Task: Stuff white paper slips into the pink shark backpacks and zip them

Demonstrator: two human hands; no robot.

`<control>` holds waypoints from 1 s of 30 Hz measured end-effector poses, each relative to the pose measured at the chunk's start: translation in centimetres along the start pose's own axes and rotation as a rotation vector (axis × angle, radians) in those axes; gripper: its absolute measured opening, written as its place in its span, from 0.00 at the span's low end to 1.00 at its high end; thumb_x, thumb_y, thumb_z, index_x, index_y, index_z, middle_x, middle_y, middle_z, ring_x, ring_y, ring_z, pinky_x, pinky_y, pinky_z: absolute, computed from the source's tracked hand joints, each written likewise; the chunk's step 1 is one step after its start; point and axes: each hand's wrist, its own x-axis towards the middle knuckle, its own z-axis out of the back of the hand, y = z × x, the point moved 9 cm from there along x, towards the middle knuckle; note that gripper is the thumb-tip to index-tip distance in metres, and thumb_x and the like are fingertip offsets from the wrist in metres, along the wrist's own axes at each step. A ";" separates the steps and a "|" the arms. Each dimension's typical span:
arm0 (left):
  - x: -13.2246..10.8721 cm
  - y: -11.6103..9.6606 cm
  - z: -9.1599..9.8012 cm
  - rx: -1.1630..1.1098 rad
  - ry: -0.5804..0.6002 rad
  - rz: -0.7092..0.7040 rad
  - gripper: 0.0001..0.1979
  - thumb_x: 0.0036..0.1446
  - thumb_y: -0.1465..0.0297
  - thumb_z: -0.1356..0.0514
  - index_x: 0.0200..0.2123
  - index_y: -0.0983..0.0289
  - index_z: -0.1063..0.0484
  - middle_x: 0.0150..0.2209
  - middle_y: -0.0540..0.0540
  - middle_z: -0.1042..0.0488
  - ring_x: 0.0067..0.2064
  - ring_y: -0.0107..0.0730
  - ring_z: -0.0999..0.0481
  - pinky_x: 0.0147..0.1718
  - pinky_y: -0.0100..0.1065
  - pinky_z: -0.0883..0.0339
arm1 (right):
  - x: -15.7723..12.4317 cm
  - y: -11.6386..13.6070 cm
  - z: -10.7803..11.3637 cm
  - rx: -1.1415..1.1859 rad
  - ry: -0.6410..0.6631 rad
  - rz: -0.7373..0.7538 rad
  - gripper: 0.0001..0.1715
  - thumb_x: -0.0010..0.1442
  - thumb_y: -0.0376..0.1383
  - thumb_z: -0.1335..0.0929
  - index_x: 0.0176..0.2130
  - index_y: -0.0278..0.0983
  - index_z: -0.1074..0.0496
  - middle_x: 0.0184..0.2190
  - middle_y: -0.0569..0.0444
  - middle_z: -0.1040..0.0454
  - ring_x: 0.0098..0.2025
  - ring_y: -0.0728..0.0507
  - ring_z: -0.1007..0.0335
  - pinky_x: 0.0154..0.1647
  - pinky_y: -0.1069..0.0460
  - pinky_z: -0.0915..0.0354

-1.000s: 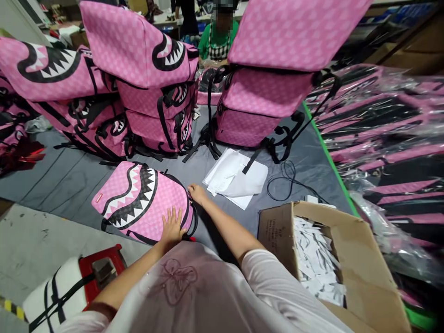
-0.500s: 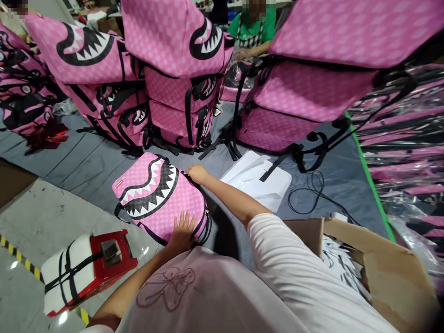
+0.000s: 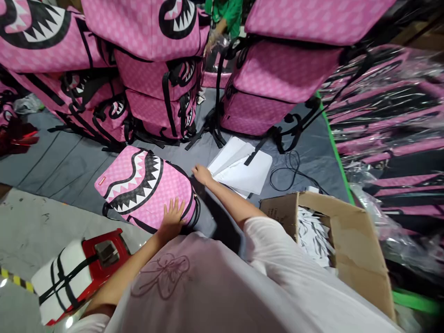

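Observation:
A pink checkered backpack (image 3: 138,185) with a black and white shark-mouth print lies flat on the grey sheet, close to my body. My left hand (image 3: 172,216) rests on its lower part with the fingers spread. To the right of the backpack, apart from its edge, my right hand (image 3: 201,175) is above the grey sheet with its fingers curled; whether anything is in them is too small to tell. White sheets of paper (image 3: 249,166) lie just right of that hand.
Stacks of pink backpacks (image 3: 156,83) stand across the back. An open cardboard box (image 3: 357,240) with paper scraps is at the right, near plastic-wrapped pink items (image 3: 398,180). A strapped red and white stool (image 3: 104,252) stands lower left. Behind the stacks is a person in green (image 3: 227,16).
My right hand has come away from the backpack's edge to the right. My left hand stays on the backpack. The whole view has shifted, moving the scene left and slightly up.

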 end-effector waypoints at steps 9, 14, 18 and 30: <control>1.6 0.0 9.1 -0.430 -0.068 -0.027 0.39 0.66 0.62 0.48 0.76 0.64 0.57 0.77 0.61 0.63 0.77 0.53 0.68 0.73 0.59 0.65 | -11.0 -2.5 -4.0 1.200 0.198 -0.295 0.19 0.75 0.44 0.39 0.34 0.37 0.36 0.21 0.59 0.30 0.21 0.50 0.29 0.29 0.54 0.25; -3.5 0.0 22.2 -0.743 -0.195 -0.207 0.42 0.64 0.53 0.42 0.75 0.61 0.49 0.75 0.56 0.47 0.76 0.48 0.52 0.74 0.51 0.60 | -14.4 6.2 7.7 1.324 0.284 0.309 0.17 0.66 0.48 0.30 0.45 0.38 0.31 0.30 0.56 0.23 0.27 0.47 0.23 0.29 0.53 0.25; -7.5 1.2 29.8 -0.807 -0.245 -0.243 0.43 0.59 0.49 0.36 0.72 0.60 0.41 0.72 0.57 0.40 0.73 0.53 0.42 0.72 0.49 0.49 | -16.8 10.9 16.0 0.990 -0.160 0.662 0.17 0.60 0.48 0.27 0.42 0.38 0.28 0.30 0.59 0.26 0.27 0.50 0.28 0.30 0.55 0.30; -8.8 -1.8 36.1 -0.351 -0.559 -0.464 0.36 0.60 0.44 0.40 0.63 0.58 0.28 0.66 0.57 0.30 0.72 0.55 0.43 0.71 0.58 0.52 | -16.8 16.2 19.5 0.412 -0.675 0.789 0.06 0.62 0.39 0.31 0.35 0.39 0.30 0.36 0.53 0.27 0.39 0.45 0.30 0.44 0.50 0.32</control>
